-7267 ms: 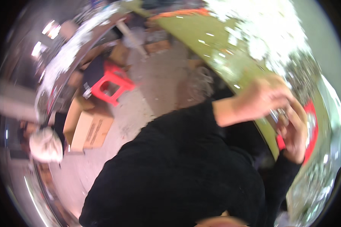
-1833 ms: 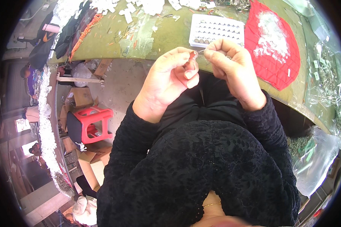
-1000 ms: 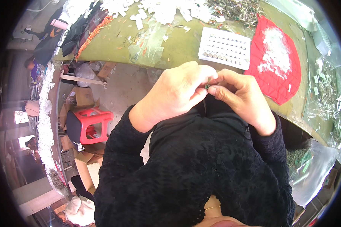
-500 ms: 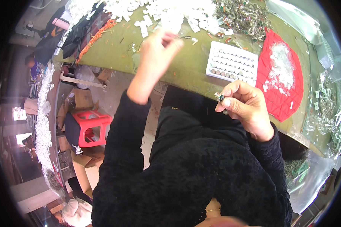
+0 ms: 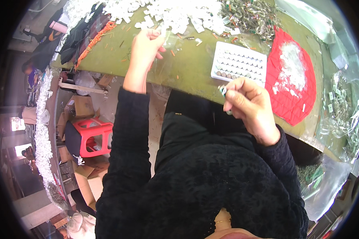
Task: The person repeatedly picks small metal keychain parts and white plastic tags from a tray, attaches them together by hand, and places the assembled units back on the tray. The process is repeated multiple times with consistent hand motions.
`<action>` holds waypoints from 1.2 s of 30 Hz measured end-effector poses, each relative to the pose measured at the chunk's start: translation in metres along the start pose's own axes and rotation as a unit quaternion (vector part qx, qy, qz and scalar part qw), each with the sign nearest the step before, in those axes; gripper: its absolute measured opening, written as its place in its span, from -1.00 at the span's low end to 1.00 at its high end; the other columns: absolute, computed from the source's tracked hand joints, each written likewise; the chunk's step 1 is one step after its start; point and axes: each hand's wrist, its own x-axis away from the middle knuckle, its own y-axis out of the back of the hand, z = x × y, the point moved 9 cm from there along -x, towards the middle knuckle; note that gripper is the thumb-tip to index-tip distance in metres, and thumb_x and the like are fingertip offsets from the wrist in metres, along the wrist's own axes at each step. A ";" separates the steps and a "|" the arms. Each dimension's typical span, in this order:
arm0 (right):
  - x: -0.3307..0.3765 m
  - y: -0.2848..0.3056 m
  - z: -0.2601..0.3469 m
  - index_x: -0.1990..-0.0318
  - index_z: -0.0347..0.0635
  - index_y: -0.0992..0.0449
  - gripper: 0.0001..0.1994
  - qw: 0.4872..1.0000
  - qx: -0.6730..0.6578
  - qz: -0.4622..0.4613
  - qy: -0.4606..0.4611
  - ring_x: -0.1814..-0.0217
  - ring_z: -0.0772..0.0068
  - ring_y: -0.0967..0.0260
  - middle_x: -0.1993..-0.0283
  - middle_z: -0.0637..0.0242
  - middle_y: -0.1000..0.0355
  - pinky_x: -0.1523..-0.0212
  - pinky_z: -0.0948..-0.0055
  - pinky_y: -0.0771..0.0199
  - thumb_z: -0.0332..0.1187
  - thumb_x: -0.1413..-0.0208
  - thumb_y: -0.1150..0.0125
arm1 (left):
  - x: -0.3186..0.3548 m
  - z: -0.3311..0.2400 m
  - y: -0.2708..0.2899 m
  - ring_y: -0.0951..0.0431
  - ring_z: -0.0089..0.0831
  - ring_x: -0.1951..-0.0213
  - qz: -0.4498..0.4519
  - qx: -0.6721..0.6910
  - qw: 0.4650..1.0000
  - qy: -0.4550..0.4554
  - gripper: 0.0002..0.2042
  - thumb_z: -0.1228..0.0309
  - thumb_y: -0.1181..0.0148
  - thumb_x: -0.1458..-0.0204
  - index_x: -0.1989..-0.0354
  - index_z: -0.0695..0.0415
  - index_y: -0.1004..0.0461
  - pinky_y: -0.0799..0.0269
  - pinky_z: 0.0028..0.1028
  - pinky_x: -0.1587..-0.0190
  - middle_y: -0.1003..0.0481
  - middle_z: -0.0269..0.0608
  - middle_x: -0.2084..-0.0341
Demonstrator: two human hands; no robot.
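My right hand is closed over the black-clad lap, just off the table's near edge. Between its thumb and fingers is a small green electronic part with a pale end; the rest is hidden by the fingers. My left hand reaches over the green table, thumb and fingertips pinched together. A heap of small white plastic pieces lies just beyond those fingertips. What they grip, if anything, I cannot make out. Nearest to my right hand stands a white tray with rows of small round metallic pieces.
A red cloth bearing whitish bits lies right of the tray. Behind the tray is a tangled heap of dull metallic parts. More parts in clear plastic lie far right. A red stool and cardboard boxes stand on the left floor.
My left hand has moved left, its blurred fingers now pinched beside the white heap. My right hand keeps its grip on the green part and has shifted slightly left in the picture.
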 end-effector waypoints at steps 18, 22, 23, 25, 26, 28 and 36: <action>0.010 -0.016 0.006 0.22 -0.27 -0.48 -0.91 0.988 0.005 -0.021 0.150 0.34 0.69 -0.35 0.35 0.39 -0.49 0.32 0.66 -0.33 -0.44 -0.24 -0.12 | 0.157 -0.039 -0.095 -0.59 -0.36 0.42 0.275 0.430 0.856 0.081 -0.78 0.52 -0.29 -0.05 0.16 0.28 -0.44 -0.55 -0.44 0.50 -0.56 -0.09 0.32; 0.017 -0.021 0.011 0.20 -0.30 -0.47 -0.91 0.989 0.040 -0.019 0.140 0.37 0.66 -0.39 0.37 0.37 -0.49 0.34 0.65 -0.33 -0.46 -0.24 -0.10 | 0.164 -0.043 -0.099 -0.59 -0.37 0.45 0.276 0.474 0.833 0.070 -0.81 0.54 -0.31 -0.02 0.23 0.25 -0.43 -0.53 -0.45 0.52 -0.55 -0.13 0.36; 0.020 -0.022 0.012 0.19 -0.32 -0.48 -0.90 0.989 0.052 -0.012 0.135 0.38 0.65 -0.40 0.37 0.36 -0.49 0.34 0.64 -0.35 -0.48 -0.25 -0.09 | 0.165 -0.047 -0.099 -0.58 -0.38 0.46 0.281 0.465 0.838 0.046 -0.80 0.54 -0.31 -0.02 0.22 0.25 -0.43 -0.53 -0.46 0.52 -0.54 -0.14 0.38; 0.027 -0.026 0.017 0.15 -0.34 -0.48 -0.89 0.982 0.090 -0.012 0.166 0.39 0.62 -0.43 0.38 0.35 -0.50 0.34 0.62 -0.38 -0.51 -0.26 -0.06 | 0.167 -0.054 -0.099 -0.58 -0.40 0.47 0.292 0.446 0.846 0.000 -0.78 0.54 -0.32 -0.02 0.21 0.24 -0.41 -0.53 -0.48 0.53 -0.53 -0.17 0.40; 0.032 -0.029 0.020 0.12 -0.35 -0.48 -0.87 0.972 0.116 -0.017 0.203 0.39 0.60 -0.44 0.38 0.34 -0.50 0.34 0.61 -0.40 -0.52 -0.26 -0.05 | 0.166 -0.055 -0.098 -0.56 -0.43 0.49 0.280 0.443 0.851 -0.017 -0.78 0.54 -0.32 -0.01 0.21 0.23 -0.41 -0.50 -0.52 0.55 -0.52 -0.19 0.41; 0.035 -0.033 0.020 0.02 -0.33 -0.48 -0.81 0.963 0.119 -0.005 0.241 0.38 0.58 -0.46 0.39 0.32 -0.49 0.34 0.60 -0.46 -0.58 -0.25 -0.03 | 0.165 -0.056 -0.094 -0.52 -0.51 0.53 0.256 0.434 0.863 -0.040 -0.76 0.54 -0.34 0.00 0.20 0.21 -0.40 -0.43 -0.60 0.59 -0.51 -0.24 0.43; 0.020 -0.016 0.005 0.05 -0.29 -0.46 -0.80 0.948 0.184 -0.067 0.249 0.33 0.53 -0.51 0.35 0.25 -0.54 0.29 0.56 -0.48 -0.54 -0.16 -0.17 | 0.165 -0.040 -0.093 -0.30 -0.70 0.69 0.191 0.350 0.917 -0.008 -0.81 0.41 -0.17 -0.18 0.10 0.22 -0.40 -0.17 -0.68 0.67 -0.48 -0.33 0.48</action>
